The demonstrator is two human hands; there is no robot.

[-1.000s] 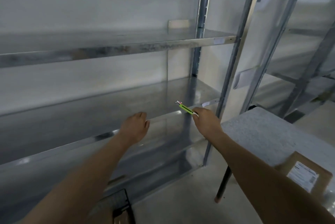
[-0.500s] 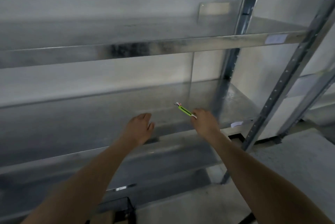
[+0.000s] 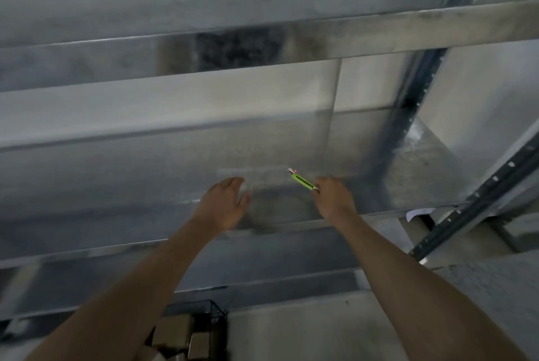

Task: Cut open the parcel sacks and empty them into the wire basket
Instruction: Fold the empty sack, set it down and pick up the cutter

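Two hands hover over the middle shelf (image 3: 131, 173), posed as half a second ago: left hand (image 3: 226, 206) loosely spread and empty, right hand (image 3: 332, 198) pinching the green cutter (image 3: 302, 180), which could nick the left fingers if swung; no sack visible, wire basket (image 3: 217, 309) below the shelf.

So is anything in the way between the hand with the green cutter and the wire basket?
Yes. The right hand holds the cutter over the metal shelf, whose front edge lies between it and the wire basket on the floor below.
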